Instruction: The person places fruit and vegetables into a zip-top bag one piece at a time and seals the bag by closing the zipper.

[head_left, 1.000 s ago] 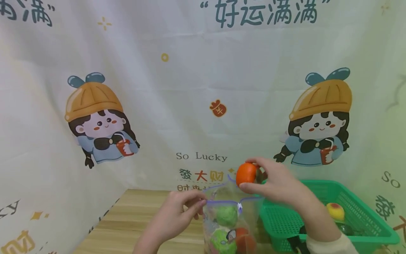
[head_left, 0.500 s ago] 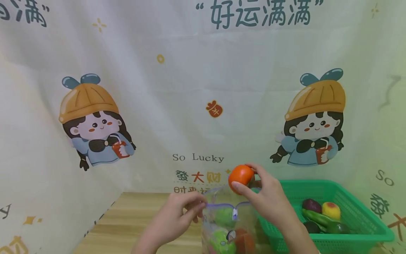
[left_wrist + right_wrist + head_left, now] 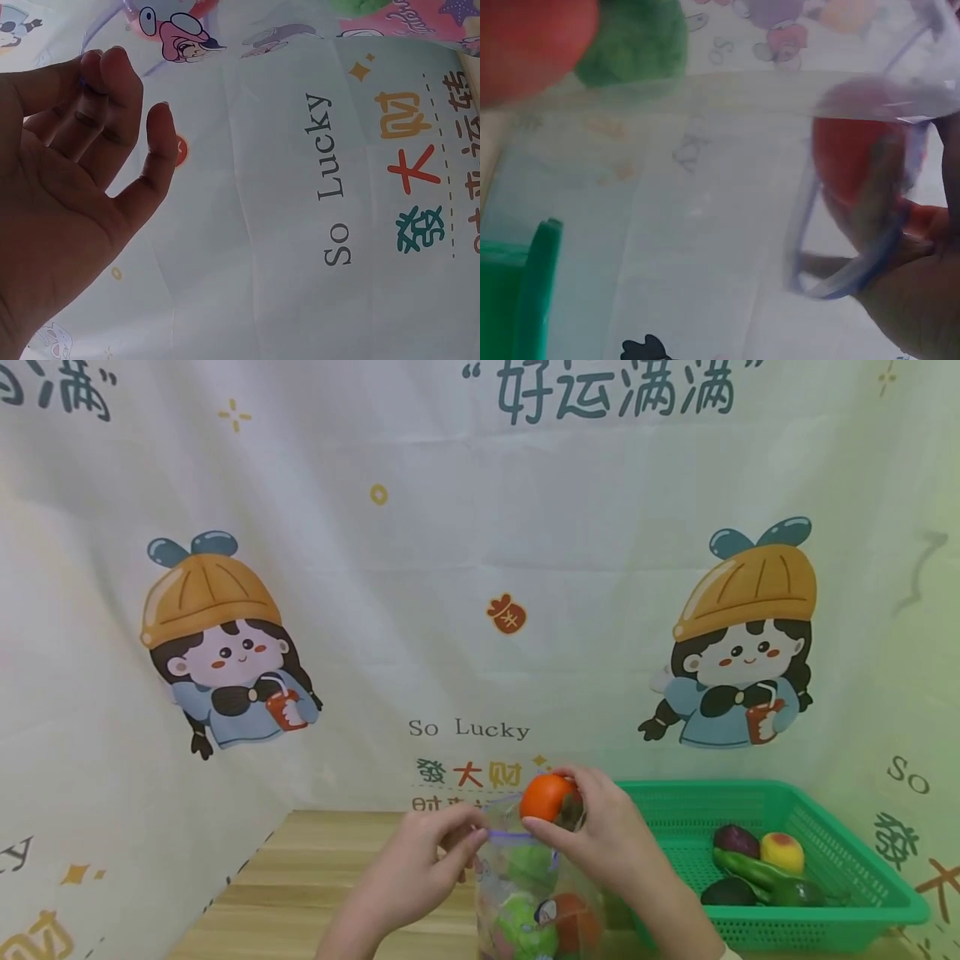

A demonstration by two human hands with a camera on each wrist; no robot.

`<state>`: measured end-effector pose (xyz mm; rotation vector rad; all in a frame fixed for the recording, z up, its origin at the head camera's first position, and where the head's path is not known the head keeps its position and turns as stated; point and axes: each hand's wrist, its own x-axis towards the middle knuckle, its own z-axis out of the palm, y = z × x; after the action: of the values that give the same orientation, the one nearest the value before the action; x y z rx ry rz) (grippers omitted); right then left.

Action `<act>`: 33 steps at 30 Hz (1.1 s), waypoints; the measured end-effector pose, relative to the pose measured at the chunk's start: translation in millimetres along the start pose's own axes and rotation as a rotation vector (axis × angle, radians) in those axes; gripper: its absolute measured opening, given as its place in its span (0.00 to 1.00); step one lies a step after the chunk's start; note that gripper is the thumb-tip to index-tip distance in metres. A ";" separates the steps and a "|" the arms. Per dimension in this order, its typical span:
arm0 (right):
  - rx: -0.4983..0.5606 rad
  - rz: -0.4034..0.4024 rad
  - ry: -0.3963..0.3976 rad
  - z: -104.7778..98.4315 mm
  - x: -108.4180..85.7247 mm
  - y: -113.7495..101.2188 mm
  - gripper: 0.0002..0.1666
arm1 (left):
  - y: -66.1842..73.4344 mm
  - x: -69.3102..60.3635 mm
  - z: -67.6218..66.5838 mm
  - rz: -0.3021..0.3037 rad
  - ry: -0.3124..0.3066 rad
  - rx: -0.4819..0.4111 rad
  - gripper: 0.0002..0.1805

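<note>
In the head view a clear zip bag [image 3: 487, 885] with a purple seal stands upright at bottom centre. Through its film show green vegetable-like pieces [image 3: 527, 927] and a red-orange round piece [image 3: 579, 920]. My left hand [image 3: 423, 864] pinches the left edge of the bag's mouth between thumb and fingers; the left wrist view shows this hand [image 3: 82, 161] with fingertips together at the rim. My right hand [image 3: 615, 835] grips an orange persimmon [image 3: 544, 800] with a dark leafy top, at the bag's mouth. In the right wrist view the persimmon [image 3: 851, 154] appears blurred behind the film.
A green plastic basket [image 3: 840, 931] stands to the right, holding a purple round piece [image 3: 735, 842], a yellow-red peach [image 3: 782, 853], a long green pepper [image 3: 753, 870] and dark green pieces. Wooden tabletop [image 3: 330, 868] extends left. A printed cloth [image 3: 375, 610] hangs behind.
My right hand has carried the persimmon left and down to the bag's mouth, tilting it on the way. The left hand keeps its pinch on the bag. The basket's contents became more visible.
</note>
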<state>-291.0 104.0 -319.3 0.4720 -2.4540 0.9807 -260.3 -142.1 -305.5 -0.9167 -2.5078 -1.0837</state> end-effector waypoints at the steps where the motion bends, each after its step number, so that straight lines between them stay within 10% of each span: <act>1: -0.005 -0.027 0.030 1.0 0.0 1.9 0.39 | -0.3 -0.5 0.4 -0.009 -0.001 -0.004 0.06; 8: 0.002 -0.234 0.087 -2.1 -1.8 8.9 0.37 | -1.0 -2.6 0.6 -0.016 -0.004 0.002 0.06; 15: -0.075 -0.150 -0.216 -26.2 -1.9 9.8 0.27 | 0.3 -3.3 -0.8 -0.011 -0.009 0.002 0.06; 22: -0.023 -0.238 -0.371 -34.7 -1.8 13.9 0.18 | -0.6 -5.0 -2.8 0.005 -0.019 -0.036 0.07; 30: 0.017 -0.407 -0.442 -34.8 -13.6 2.6 0.10 | -1.8 -5.4 -3.1 0.019 -0.006 -0.010 0.06; 33: -0.038 -0.443 -0.355 -32.9 -15.3 -0.9 0.07 | -1.3 -5.2 -2.4 0.076 0.052 0.021 0.05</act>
<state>-268.5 129.0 -305.6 1.2032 -2.4909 0.7074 -257.2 -146.9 -306.9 -0.9569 -2.4179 -1.0421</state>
